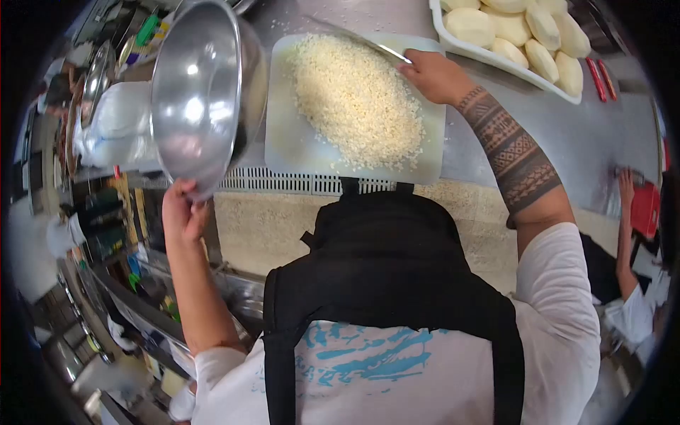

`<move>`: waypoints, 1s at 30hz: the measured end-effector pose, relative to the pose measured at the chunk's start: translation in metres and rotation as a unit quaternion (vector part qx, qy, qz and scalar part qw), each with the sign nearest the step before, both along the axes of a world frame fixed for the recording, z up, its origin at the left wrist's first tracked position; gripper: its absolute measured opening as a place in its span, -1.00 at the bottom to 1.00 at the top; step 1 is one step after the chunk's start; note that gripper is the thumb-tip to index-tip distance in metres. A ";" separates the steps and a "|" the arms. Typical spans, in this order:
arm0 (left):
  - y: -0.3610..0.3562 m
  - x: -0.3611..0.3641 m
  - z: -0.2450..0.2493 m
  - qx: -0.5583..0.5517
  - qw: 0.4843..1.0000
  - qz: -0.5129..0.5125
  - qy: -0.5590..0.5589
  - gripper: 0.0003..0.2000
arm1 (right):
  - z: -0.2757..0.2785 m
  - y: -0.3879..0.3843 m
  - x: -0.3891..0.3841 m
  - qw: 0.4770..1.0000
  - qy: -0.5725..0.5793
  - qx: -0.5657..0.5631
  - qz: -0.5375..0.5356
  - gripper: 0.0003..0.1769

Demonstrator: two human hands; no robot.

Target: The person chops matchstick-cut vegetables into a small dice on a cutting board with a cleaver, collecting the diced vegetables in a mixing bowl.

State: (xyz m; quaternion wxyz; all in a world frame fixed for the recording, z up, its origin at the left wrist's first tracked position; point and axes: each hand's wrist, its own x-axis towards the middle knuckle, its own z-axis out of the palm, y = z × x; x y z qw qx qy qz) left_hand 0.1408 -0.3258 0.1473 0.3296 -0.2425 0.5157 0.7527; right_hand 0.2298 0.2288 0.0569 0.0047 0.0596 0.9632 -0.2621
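A large steel mixing bowl (195, 92) is tilted on its side at the left edge of the cutting board, its hollow facing left. My left hand (186, 212) grips its lower rim. On the pale cutting board (283, 152) lies a broad heap of finely chopped, off-white pieces (358, 103); their kind is not clear. My right hand (435, 76) is closed around the handle of a knife (361, 40). The blade points up and left over the far side of the heap. Most of the knife's handle is hidden in my fist.
A white tray (510, 65) of peeled potatoes (506, 28) stands at the upper right of the steel counter (482, 152). Two red-handled tools (601, 78) lie beyond it. A plastic bag (120, 120) is left of the bowl. Another person's hand (626, 188) is at the far right.
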 end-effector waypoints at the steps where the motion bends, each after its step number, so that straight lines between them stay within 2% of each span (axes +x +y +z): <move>1: -0.017 0.032 0.004 -0.073 0.996 0.058 0.009 -0.95 | 0.012 -0.009 -0.009 0.998 -0.041 -0.004 0.040 -0.54; 3: -0.043 0.093 0.012 -0.219 0.963 0.155 0.010 -0.97 | 0.035 -0.009 -0.012 0.992 -0.085 -0.005 0.099 -0.52; 5: -0.083 0.156 0.009 -0.289 0.946 0.132 0.063 -0.97 | 0.061 -0.001 0.001 0.987 -0.044 -0.032 0.151 -0.51; 6: -0.085 0.183 0.009 -0.291 0.944 0.144 0.056 -0.97 | 0.077 -0.001 0.010 0.983 -0.078 -0.048 0.159 -0.52; 8: -0.083 0.225 0.011 -0.383 0.911 0.150 0.018 -0.95 | 0.057 -0.008 0.038 0.983 -0.063 -0.055 0.164 -0.53; 9: -0.086 0.241 0.003 -0.384 0.910 0.157 0.015 -0.95 | 0.042 -0.011 0.048 0.985 -0.043 -0.061 0.155 -0.54; 10: -0.093 0.256 -0.013 -0.386 0.909 0.159 -0.006 -0.93 | 0.026 -0.016 0.050 0.979 -0.106 -0.040 0.169 -0.55; 13: -0.122 0.288 -0.082 -0.411 0.902 0.116 -0.064 -0.89 | 0.049 -0.019 0.053 0.977 -0.123 -0.019 0.174 -0.56; 16: -0.097 0.301 -0.136 -0.403 0.906 0.093 -0.092 -0.86 | 0.093 -0.030 0.079 0.975 -0.134 -0.020 0.174 -0.56; 17: -0.112 0.309 -0.169 -0.404 0.907 0.052 -0.105 -0.87 | 0.099 -0.032 0.083 0.974 -0.147 -0.019 0.173 -0.56; 18: -0.092 0.308 -0.178 -0.415 0.903 0.054 -0.098 -0.87 | 0.081 -0.033 0.084 0.974 -0.146 -0.019 0.173 -0.56; 19: -0.098 0.312 -0.210 -0.404 0.907 0.046 -0.108 -0.86 | 0.049 -0.034 0.085 0.974 -0.149 -0.006 0.173 -0.57; 20: -0.079 0.309 -0.218 -0.371 0.919 0.051 -0.126 -0.83 | 0.031 -0.035 0.086 0.974 -0.148 0.008 0.173 -0.57; 23: -0.025 0.296 -0.226 -0.381 0.915 0.021 -0.133 -0.80 | 0.068 -0.040 0.090 0.972 -0.141 0.015 0.187 -0.59; 26: 0.019 0.284 -0.229 -0.325 0.937 -0.006 -0.126 -0.81 | 0.086 -0.047 0.111 0.977 -0.134 -0.001 0.167 -0.60; 29: 0.043 0.276 -0.248 -0.299 0.949 -0.031 -0.100 -0.80 | 0.026 -0.046 0.115 0.979 -0.130 0.007 0.155 -0.61; 30: 0.054 0.271 -0.244 -0.292 0.950 -0.044 -0.105 -0.76 | 0.038 -0.048 0.112 0.980 -0.126 0.010 0.157 -0.61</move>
